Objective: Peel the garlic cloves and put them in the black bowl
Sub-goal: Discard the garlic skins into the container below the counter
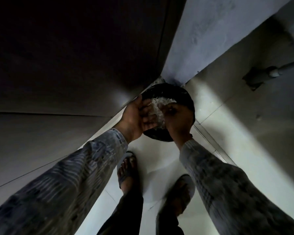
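Both the left hand [134,116] and right hand [174,119] curl around white papery flakes [157,107] just above the black round container [185,97]. I should release low over it, slowly. I see no cloves.

**Floor: what you stand on**

Pale tiled floor [159,158], grout lines visible. Your sandalled left foot [126,168] and right foot [183,192] rest on it, left ahead. A dark object [255,77] lies far right, near the wall. Black bowl [185,97]: floor contact undeterminable.

Grey patterned sleeves [63,175], dark sandals [128,168]
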Demonstrator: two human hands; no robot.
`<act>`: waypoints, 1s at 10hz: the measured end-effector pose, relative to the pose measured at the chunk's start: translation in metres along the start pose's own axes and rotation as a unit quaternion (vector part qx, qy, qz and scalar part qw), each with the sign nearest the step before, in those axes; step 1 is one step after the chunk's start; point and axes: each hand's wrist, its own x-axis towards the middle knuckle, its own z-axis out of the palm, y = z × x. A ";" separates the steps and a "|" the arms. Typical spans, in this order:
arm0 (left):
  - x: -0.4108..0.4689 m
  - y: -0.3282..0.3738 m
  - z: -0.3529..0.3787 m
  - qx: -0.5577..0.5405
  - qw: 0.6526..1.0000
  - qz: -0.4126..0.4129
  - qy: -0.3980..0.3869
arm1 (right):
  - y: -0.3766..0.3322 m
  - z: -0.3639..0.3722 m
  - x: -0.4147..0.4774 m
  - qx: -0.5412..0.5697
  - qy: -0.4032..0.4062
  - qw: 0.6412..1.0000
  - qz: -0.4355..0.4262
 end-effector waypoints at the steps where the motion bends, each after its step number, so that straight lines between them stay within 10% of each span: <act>1: 0.001 0.008 0.015 -0.026 1.000 -0.007 0.005 | -0.001 0.010 -0.026 -0.012 -0.058 0.986 -0.155; 3: -0.025 0.021 0.061 0.097 0.980 0.163 0.060 | -0.004 0.013 0.004 -0.098 -0.081 0.991 -0.033; 4: -0.029 -0.007 0.049 0.317 0.894 0.309 0.063 | -0.055 0.001 -0.005 0.071 -0.140 0.987 0.044; 5: -0.026 -0.005 0.044 0.251 0.928 0.273 0.040 | -0.081 -0.004 -0.025 0.095 -0.121 0.988 -0.008; 6: -0.038 0.019 0.048 0.103 0.988 0.113 -0.027 | -0.061 0.010 -0.019 -0.078 -0.004 0.959 -0.274; 8: -0.079 0.013 0.020 0.045 0.995 0.079 -0.044 | -0.007 -0.023 0.033 -0.272 -0.125 0.946 -0.124; 9: -0.086 0.008 0.006 0.157 0.973 0.158 0.060 | -0.013 -0.031 0.034 -0.272 -0.168 0.938 -0.131; 10: -0.096 0.009 -0.009 0.484 0.827 0.244 0.149 | -0.037 -0.060 0.008 -0.247 -0.202 0.941 -0.113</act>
